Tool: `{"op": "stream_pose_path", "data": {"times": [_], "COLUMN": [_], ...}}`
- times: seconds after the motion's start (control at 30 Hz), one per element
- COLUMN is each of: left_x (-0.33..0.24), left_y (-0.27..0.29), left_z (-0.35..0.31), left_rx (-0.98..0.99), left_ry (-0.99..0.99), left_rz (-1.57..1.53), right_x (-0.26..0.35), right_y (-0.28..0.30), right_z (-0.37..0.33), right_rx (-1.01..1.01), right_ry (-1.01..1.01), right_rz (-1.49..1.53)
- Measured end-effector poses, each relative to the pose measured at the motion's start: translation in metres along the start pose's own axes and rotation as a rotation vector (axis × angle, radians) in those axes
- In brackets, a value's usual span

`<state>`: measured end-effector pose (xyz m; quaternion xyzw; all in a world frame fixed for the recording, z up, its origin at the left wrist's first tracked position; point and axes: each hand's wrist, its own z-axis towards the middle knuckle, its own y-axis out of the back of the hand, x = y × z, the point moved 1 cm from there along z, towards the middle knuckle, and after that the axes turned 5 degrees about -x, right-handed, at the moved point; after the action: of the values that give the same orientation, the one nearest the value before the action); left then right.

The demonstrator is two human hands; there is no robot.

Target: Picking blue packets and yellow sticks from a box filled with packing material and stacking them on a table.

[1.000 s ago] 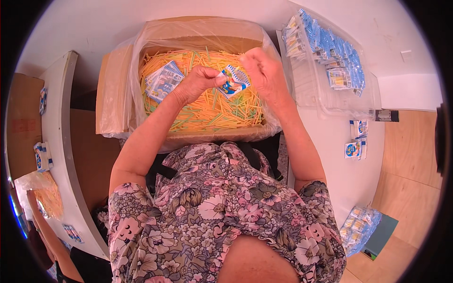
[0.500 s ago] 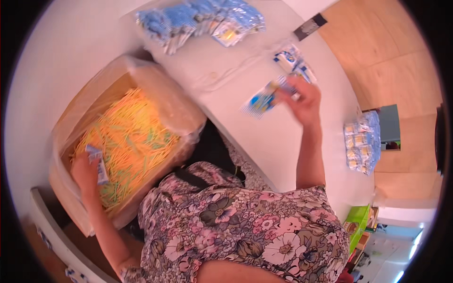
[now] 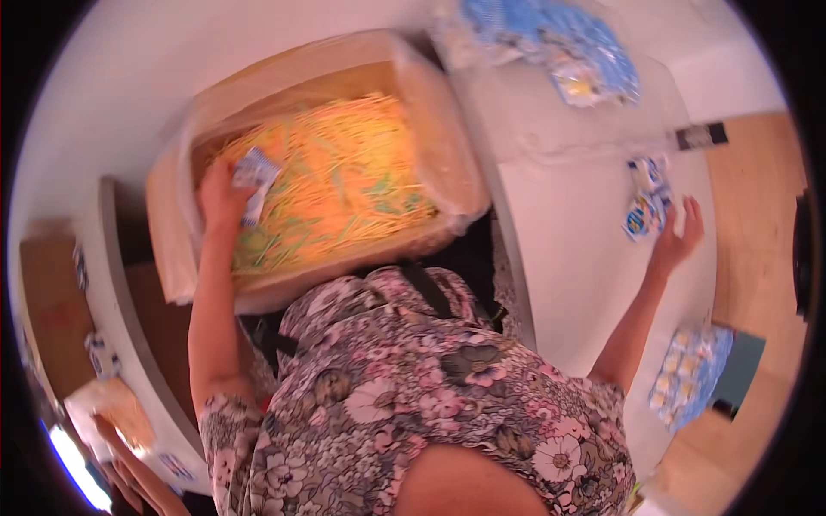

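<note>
My left hand (image 3: 222, 196) is closed on a small blue-and-white striped packet (image 3: 256, 182), over the left side of a plastic-lined cardboard box (image 3: 447, 138). A mass of thin yellow, orange and green sticks (image 3: 344, 155) fills much of that box. At the right, my right hand (image 3: 678, 239) is open, its fingers apart and nothing seen between them. Close beside its fingertips, a few small blue-and-white packets (image 3: 644, 215) lie on the white table (image 3: 576, 258).
Clear bags of blue-and-white packets (image 3: 594, 64) lie at the table's far end. Another clear blue pack (image 3: 687, 378) sits near the right edge by a grey-green panel (image 3: 742, 370). A dark label (image 3: 701, 136) is at the far right. Another person's arm (image 3: 138, 469) shows lower left.
The packet that was in my right hand is let go and lies with the others on the table. My left hand still holds its packet. The whole view has turned.
</note>
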<state>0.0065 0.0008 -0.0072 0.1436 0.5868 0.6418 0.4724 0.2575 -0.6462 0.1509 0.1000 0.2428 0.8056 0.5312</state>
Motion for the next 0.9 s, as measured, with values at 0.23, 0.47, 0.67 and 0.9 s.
{"op": "stream_pose_path", "data": {"times": [0.23, 0.47, 0.67, 0.9], "left_x": [-0.003, 0.012, 0.005, 0.015], "left_y": [0.009, 0.008, 0.010, 0.001], "left_z": [-0.002, 0.002, 0.002, -0.001], "left_rx": [-0.147, -0.326, -0.083, -0.099], "left_ry": [0.003, -0.149, 0.140, 0.035], "left_rz": [0.054, -0.129, -0.592, -0.076], "right_x": [0.248, 0.400, 0.420, 0.414], "right_y": [0.026, -0.130, -0.189, -0.199], "right_z": [0.033, 0.000, -0.025, -0.023], "right_rx": [0.099, 0.782, 1.006, 1.057], "right_ry": [0.343, 0.675, 0.803, 0.790], "right_rz": [0.831, 0.683, 0.554, 0.544]}}
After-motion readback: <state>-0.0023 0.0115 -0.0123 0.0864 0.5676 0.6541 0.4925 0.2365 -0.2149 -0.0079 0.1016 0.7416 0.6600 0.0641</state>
